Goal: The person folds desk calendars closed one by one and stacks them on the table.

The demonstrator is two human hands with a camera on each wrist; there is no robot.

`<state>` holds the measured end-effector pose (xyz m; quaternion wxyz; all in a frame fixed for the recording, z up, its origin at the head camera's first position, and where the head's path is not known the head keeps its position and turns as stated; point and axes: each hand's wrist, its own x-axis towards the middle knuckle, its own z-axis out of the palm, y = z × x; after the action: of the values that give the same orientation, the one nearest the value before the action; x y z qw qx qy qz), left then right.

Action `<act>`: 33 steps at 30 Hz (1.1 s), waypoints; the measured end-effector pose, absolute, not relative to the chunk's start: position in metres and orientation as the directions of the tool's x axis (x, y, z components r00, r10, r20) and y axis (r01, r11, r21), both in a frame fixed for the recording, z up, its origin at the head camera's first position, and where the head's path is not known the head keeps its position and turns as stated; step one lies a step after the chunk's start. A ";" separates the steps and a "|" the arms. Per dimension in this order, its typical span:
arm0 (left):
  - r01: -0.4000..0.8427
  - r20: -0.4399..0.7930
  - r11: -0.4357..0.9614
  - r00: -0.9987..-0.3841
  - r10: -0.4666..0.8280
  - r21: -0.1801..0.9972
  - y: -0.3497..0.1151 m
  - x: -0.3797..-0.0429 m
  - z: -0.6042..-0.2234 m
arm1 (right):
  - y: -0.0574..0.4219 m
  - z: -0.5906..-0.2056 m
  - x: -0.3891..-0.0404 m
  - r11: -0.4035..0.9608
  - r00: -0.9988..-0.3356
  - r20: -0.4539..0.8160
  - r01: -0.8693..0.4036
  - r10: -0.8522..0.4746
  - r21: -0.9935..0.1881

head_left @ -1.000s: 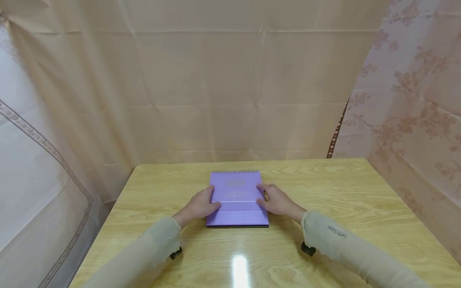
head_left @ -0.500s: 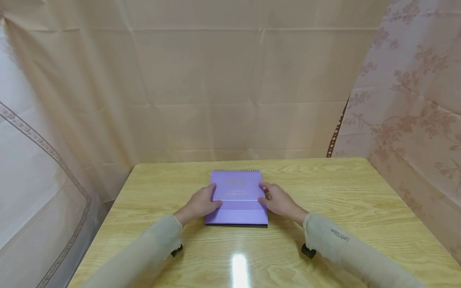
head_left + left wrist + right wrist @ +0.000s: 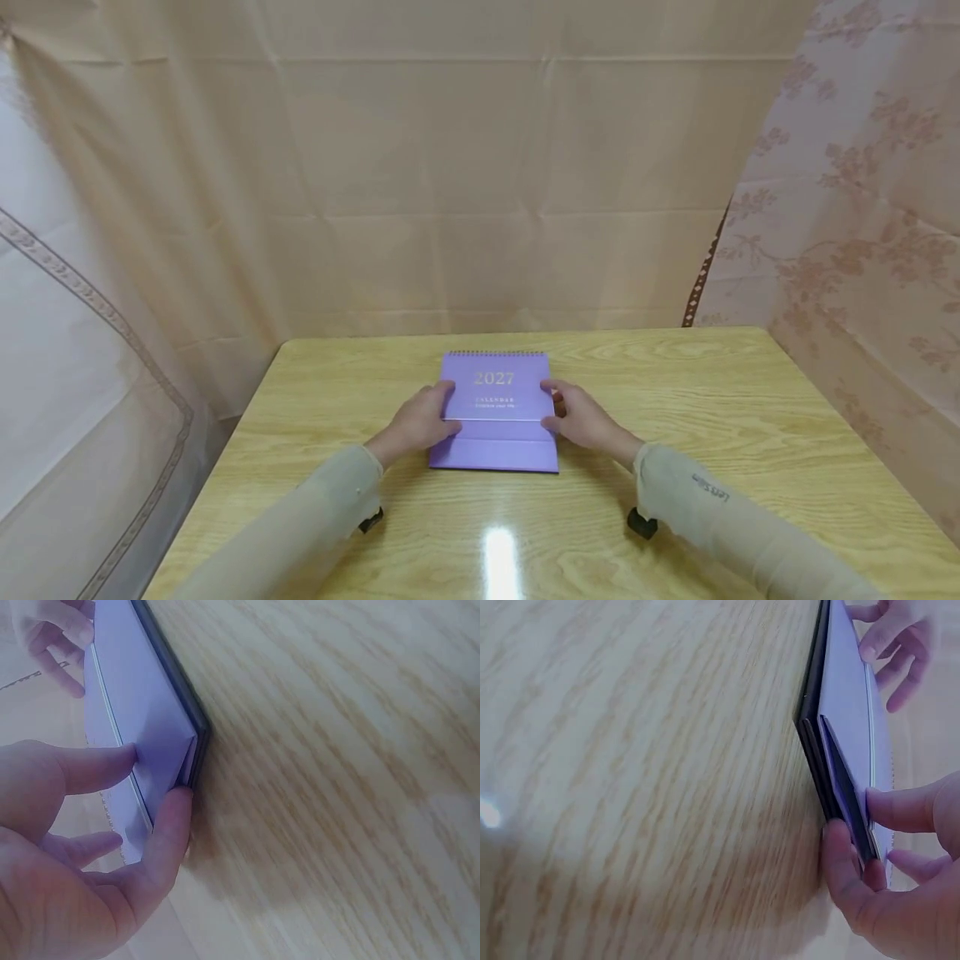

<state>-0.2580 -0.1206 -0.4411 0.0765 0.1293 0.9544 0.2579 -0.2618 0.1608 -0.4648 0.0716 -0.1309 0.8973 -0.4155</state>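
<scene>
A purple desk calendar (image 3: 495, 429) lies near the middle of the wooden table, its spiral binding along the far edge. Gold print on its cover reads 2027 and CALENDAR. My left hand (image 3: 422, 419) grips the left side, with the thumb (image 3: 101, 766) on the cover and a finger at the side edge. On the opposite side my right hand (image 3: 583, 415) holds the calendar the same way, thumb on top. Between the purple front flap and the dark base (image 3: 815, 761), a narrow gap shows in the right wrist view. Fingertips beneath the calendar are partly hidden.
The wooden table (image 3: 300, 400) stretches out around the calendar, with a bright light reflection near its front. Beige cloth (image 3: 480, 183) hangs behind the table, and a flowered curtain (image 3: 862, 208) hangs on the right. A white curtain (image 3: 67, 358) hangs at left.
The calendar's far part has shifted slightly away and to the right, and the cover's print has become readable. Less of the dark base shows at the front. Both hands keep their hold.
</scene>
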 end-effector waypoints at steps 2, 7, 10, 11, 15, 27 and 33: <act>0.204 -0.077 0.832 -0.956 0.282 0.515 -0.121 -0.258 -0.441 | 0.161 -0.465 -0.262 0.615 -0.962 -0.029 -0.149 -0.270 -0.774; 0.195 -0.078 0.831 -0.958 0.274 0.521 -0.121 -0.258 -0.441 | 0.161 -0.466 -0.264 0.606 -0.969 -0.045 -0.115 -0.242 -0.788; 0.208 -0.072 0.835 -0.956 0.283 0.510 -0.121 -0.257 -0.441 | 0.161 -0.467 -0.266 0.625 -0.967 -0.045 -0.126 -0.250 -0.770; 0.213 -0.069 0.835 -0.956 0.286 0.508 -0.121 -0.257 -0.442 | 0.161 -0.468 -0.266 0.636 -0.967 -0.046 -0.130 -0.252 -0.761; 0.255 -0.042 0.835 -0.948 0.314 0.488 -0.121 -0.257 -0.444 | 0.159 -0.468 -0.269 0.680 -0.956 -0.037 -0.179 -0.290 -0.711; 0.270 -0.111 0.859 -0.931 0.348 0.434 -0.119 -0.266 -0.440 | 0.155 -0.458 -0.270 0.797 -0.918 -0.054 -0.312 -0.394 -0.518; 0.298 -0.143 0.879 -0.917 0.372 0.374 -0.120 -0.269 -0.436 | 0.153 -0.451 -0.265 0.840 -0.901 -0.035 -0.388 -0.432 -0.380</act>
<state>-0.2689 -0.1202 -0.4358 0.1058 0.1736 0.9634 0.1749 -0.2651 0.1527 -0.4507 0.0598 -0.2140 0.9572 -0.1852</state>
